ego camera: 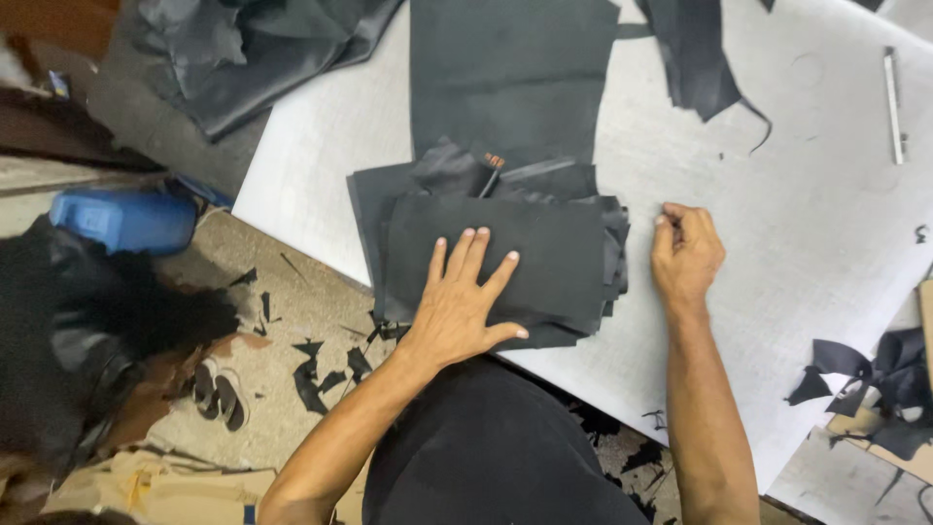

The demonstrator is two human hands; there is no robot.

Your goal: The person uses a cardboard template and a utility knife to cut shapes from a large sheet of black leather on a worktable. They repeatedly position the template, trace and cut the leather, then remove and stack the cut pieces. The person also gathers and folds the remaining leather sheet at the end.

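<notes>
Here the left hand (465, 297) lies flat, released, on stacked black leather pieces (544, 243); the right hand (685, 255) rests clenched beside them.

The stacked leather pieces (505, 258) are matte black, lying on a pale grey table (777, 243). Black scraps (311, 374) litter the tan floor (282, 321). A bright blue container (124, 220) sits nearby.

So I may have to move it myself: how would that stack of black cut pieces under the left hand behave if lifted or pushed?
The stack would probably flop: its right edges already sag and crumple. The layers sit unevenly, so a push would likely fan them apart. The left hand lies flat on top, which suggests the pieces shift easily.
</notes>
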